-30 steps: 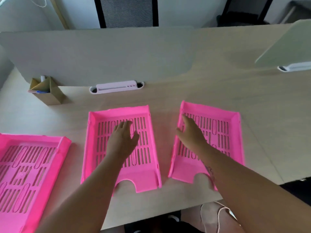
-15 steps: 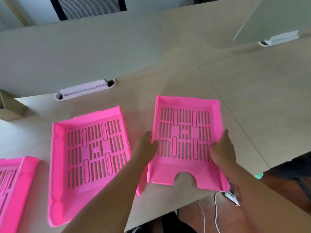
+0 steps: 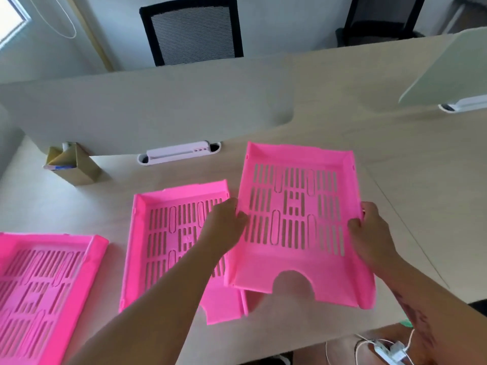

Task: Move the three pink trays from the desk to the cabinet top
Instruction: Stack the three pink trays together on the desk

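Observation:
Three pink slotted trays are on or over the pale wooden desk (image 3: 395,164). The right tray (image 3: 295,262) is raised off the desk and held by both side walls: my left hand (image 3: 224,227) grips its left wall, my right hand (image 3: 369,230) its right wall. Its near left corner overlaps the middle tray (image 3: 163,227), which lies flat under my left forearm. The left tray (image 3: 39,285) lies flat at the frame's left edge, partly cut off.
A grey divider panel (image 3: 147,114) stands behind the trays, with a white cable-port cover (image 3: 179,154) at its foot. A brown cardboard holder (image 3: 71,164) sits at the back left. A second panel (image 3: 445,69) stands at right. Office chairs (image 3: 192,30) stand beyond.
My hands went from resting inside two trays to gripping the right tray's sides, and the tray has risen off the desk toward me.

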Motion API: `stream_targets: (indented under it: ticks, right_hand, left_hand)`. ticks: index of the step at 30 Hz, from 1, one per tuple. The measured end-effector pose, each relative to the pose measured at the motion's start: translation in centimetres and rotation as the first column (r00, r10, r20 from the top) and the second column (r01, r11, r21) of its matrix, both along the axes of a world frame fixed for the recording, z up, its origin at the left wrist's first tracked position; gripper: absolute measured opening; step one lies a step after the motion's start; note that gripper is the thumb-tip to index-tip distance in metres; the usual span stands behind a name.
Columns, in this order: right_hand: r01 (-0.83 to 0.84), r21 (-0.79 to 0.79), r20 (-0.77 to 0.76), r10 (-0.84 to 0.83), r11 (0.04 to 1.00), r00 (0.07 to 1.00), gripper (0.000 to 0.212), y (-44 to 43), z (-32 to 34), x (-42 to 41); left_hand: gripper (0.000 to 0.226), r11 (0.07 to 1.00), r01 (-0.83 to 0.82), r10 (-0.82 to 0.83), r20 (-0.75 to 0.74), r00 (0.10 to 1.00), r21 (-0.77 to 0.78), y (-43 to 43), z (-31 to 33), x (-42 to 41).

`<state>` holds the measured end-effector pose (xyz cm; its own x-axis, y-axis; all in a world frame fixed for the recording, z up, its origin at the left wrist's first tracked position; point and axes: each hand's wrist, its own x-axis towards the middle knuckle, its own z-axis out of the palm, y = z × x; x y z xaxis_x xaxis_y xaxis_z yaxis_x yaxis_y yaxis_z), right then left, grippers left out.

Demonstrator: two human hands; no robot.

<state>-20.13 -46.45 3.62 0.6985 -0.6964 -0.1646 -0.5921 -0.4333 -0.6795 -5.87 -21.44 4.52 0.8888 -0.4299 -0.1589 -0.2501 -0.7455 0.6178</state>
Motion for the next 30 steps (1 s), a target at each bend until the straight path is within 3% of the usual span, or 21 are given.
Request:
stream_targets:
  ticks: [8, 13, 17, 22, 30]
  right_hand:
    - [-0.219, 0.043, 0.036, 0.218, 0.975, 0.975, 0.031, 14.0, -1.6, 7.0]
    - [-0.247, 0.074, 0.034, 0.245, 0.966, 0.969, 0.035, 20.2, -2.4, 7.8]
    - [-0.256, 0.094, -0.001, 0.258, 0.962, 0.966, 0.035, 22.1, -2.9, 7.4]
    - [-0.267, 0.055, -0.064, 0.27, 0.962, 0.961, 0.039, 22.9, -3.4, 7.3]
    - [-0.304, 0.028, -0.108, 0.305, 0.952, 0.946, 0.042, 21.9, -3.2, 8.5]
  left_hand:
    - [0.013, 0.945, -0.304, 0.292, 0.108, 0.95, 0.118, 16.0, 0.2, 0.9]
    - [0.017, 0.926, -0.359, 0.359, 0.02, 0.933, 0.116, 22.0, -1.1, -0.4]
    - [0.015, 0.914, -0.404, 0.406, -0.049, 0.913, 0.04, 23.8, -2.6, -1.8]
    - [0.029, 0.884, -0.462, 0.44, -0.201, 0.875, -0.077, 23.8, -3.3, -3.0]
    - [0.024, 0.896, -0.439, 0.425, -0.151, 0.893, -0.074, 23.1, -3.7, -1.9]
